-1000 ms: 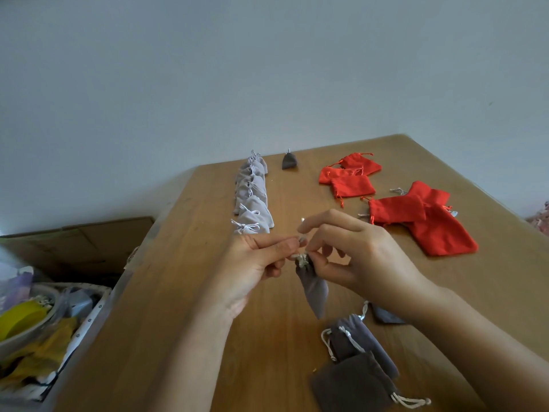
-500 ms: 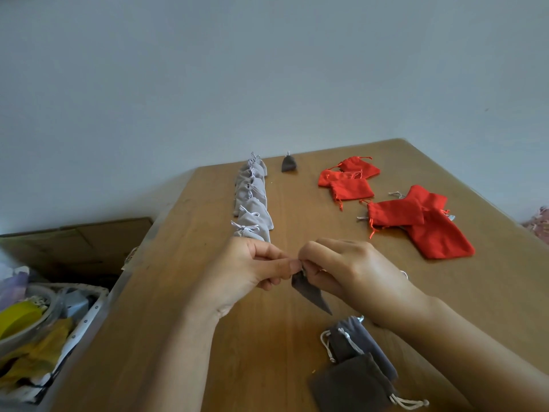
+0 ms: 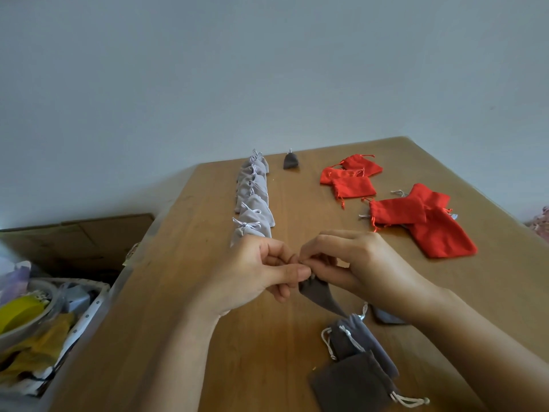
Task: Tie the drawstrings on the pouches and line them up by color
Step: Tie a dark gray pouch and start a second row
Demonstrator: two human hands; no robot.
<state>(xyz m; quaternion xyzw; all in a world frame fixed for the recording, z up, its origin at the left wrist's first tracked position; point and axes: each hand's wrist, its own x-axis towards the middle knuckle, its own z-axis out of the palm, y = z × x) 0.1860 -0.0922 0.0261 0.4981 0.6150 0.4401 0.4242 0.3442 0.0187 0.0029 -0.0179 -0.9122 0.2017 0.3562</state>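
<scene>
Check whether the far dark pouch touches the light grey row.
Apart: head view shows bare table between the far dark pouch and the light grey row.

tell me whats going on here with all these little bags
A person is tying pouch drawstrings at a wooden table. The left hand and right hand both pinch the neck of a dark grey pouch that hangs between them. A row of tied light grey pouches is lined up, with a lone dark pouch beside its far end. Red pouches and spare dark pouches lie loose.
</scene>
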